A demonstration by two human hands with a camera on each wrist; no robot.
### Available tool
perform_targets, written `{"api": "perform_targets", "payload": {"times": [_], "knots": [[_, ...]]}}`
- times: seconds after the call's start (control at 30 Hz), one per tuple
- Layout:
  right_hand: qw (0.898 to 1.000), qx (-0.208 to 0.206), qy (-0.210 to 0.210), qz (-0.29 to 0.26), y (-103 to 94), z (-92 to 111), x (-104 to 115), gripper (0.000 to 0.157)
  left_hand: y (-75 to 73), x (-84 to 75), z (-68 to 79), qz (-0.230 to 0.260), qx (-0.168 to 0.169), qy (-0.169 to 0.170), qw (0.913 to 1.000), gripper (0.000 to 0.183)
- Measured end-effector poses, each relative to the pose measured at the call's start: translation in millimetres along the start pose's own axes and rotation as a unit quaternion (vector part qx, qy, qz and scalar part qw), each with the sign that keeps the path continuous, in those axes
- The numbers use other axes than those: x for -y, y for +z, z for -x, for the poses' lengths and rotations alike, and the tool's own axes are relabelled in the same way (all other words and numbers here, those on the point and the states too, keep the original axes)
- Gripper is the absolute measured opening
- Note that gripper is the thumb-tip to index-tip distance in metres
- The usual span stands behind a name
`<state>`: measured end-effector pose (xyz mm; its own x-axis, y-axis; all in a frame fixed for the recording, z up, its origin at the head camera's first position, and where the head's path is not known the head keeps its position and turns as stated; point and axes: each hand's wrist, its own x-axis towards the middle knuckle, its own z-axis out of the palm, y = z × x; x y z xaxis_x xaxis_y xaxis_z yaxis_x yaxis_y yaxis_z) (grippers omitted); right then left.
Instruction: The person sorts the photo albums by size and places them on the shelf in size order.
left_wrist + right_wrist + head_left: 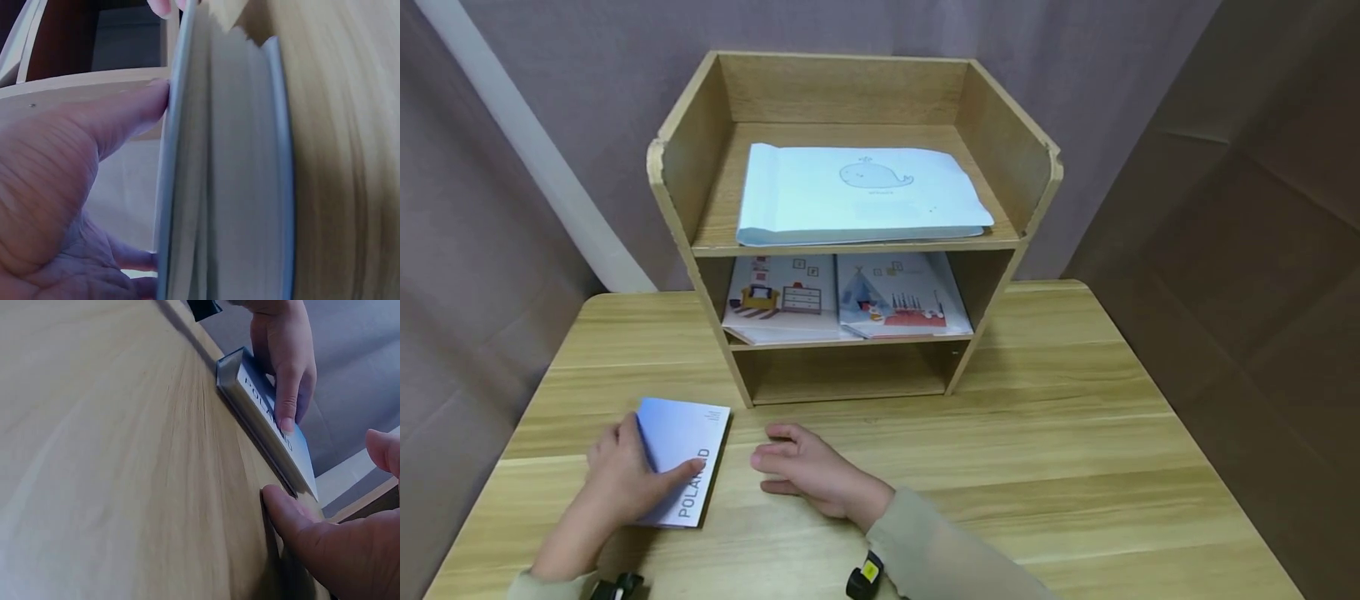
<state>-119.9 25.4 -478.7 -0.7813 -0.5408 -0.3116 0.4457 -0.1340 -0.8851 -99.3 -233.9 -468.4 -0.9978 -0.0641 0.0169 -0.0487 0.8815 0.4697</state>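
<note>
A pale blue-and-white hardcover book (688, 429) with large dark lettering lies on the left part of the table. My left hand (628, 479) grips it, the thumb across the cover and the fingers at its left side; the fingertips there are hidden. The left wrist view gives the thick page block (240, 175) from its end, between two covers. To the right of the book, and apart from it, is my right hand (816, 471), held low over the table with loosely bent fingers and nothing in them. In the right wrist view its thumb (287, 512) points toward the book.
A wooden shelf unit (842, 371) stands at the back of the table (1037, 467). A white whale-print book (865, 196) lies on its top level. Illustrated books (895, 300) fill the middle level. Curtains (842, 25) hang behind.
</note>
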Motion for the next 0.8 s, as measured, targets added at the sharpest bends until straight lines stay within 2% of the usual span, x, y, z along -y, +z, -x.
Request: {"api": "perform_targets", "payload": {"times": [0.2, 0.4, 0.53, 0.63, 0.8], "knots": [[0.999, -0.003, 0.016, -0.039, 3.4, -2, -3, 0.063, -3.2, -7.4, 3.3, 0.026, 0.058, 0.005, 0.9980, 0.125], [0.999, 0.004, 0.021, -0.049, 6.9, -3, -5, 0.067, -2.0, -13.8, 5.7, 0.036, 0.076, 0.028, 0.9961, 0.116], [0.998, 0.008, 0.018, -0.059, 9.3, -4, -4, 0.056, -0.2, -18.2, 7.0, 0.043, 0.090, 0.040, 0.9943, 0.113], [0.997, -0.005, 0.019, -0.068, 9.7, -5, -3, 0.047, 1.0, -21.1, 8.0, 0.043, 0.095, 0.045, 0.9935, 0.113], [0.996, -0.041, 0.017, -0.071, 9.0, -3, 0, 0.047, 2.6, -26.9, 11.5, 0.049, 0.102, 0.053, 0.9922, 0.114]]}}
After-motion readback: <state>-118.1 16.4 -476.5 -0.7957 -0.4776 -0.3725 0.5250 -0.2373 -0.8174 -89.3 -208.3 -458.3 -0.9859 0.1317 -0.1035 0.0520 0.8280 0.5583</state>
